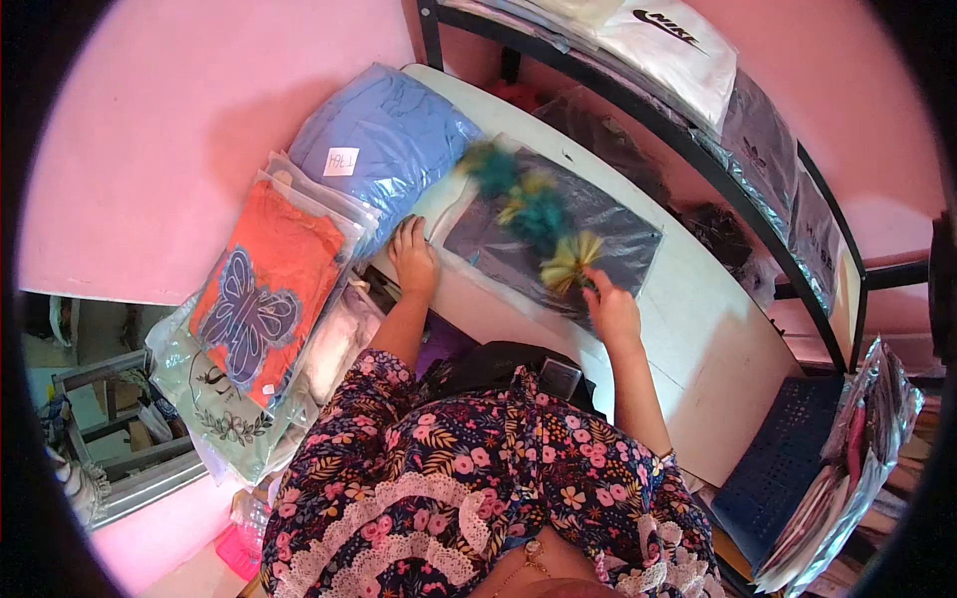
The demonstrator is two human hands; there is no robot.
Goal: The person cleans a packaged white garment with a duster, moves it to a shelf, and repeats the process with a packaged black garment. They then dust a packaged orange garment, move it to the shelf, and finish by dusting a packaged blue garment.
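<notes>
A dark grey garment in a clear plastic bag (608, 234) lies flat on the white table (698, 329). My right hand (610, 304) grips a feather duster (533, 214) with teal and yellow feathers, blurred over the bag. My left hand (412, 259) rests flat on the table at the bag's left edge, fingers apart, beside a blue bagged bundle (384, 140).
An orange bagged garment with a butterfly print (261, 299) tops a stack of bagged clothes at the left. A black shelf (698, 140) at the back holds more bagged clothes, one white with a Nike logo (673, 35). A blue stool (788, 453) and hanging bags (857, 458) are on the right.
</notes>
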